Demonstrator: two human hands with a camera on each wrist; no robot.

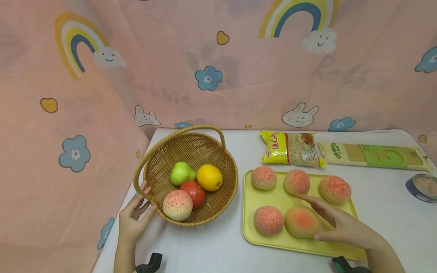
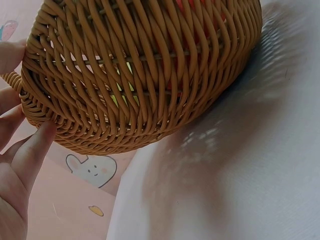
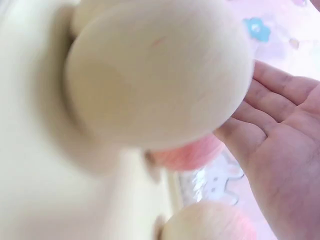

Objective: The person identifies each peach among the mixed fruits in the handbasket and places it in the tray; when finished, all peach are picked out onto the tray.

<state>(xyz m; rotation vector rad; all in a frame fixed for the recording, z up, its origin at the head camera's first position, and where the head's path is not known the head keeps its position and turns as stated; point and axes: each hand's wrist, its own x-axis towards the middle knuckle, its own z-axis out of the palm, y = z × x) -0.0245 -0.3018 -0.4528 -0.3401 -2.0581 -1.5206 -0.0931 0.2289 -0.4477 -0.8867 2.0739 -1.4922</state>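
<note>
My left hand [image 1: 133,218] holds the left side of a wicker basket [image 1: 228,197] near the foot of its handle, thumb on the rim and fingers around the handle's base. In the basket lie a peach [image 1: 177,205], a red apple-like fruit [image 1: 194,194], a green pear [image 1: 181,173] and a yellow lemon-like fruit [image 1: 209,177]. My right hand [image 1: 345,227] hovers over a yellow tray [image 1: 273,242], fingers extended, beside an orange-centred peach [image 1: 302,222]. The right wrist view shows a pale round fruit [image 3: 160,75] close to the fingers; contact is unclear.
Several other peaches [image 1: 268,220] sit on the tray. Behind it lie a yellow pasta bag [image 1: 293,148] and a long noodle packet [image 1: 375,155]. A round tin [image 1: 423,187] stands at the far right. A pink printed curtain [image 1: 218,98] hangs behind the white table [image 1: 205,250].
</note>
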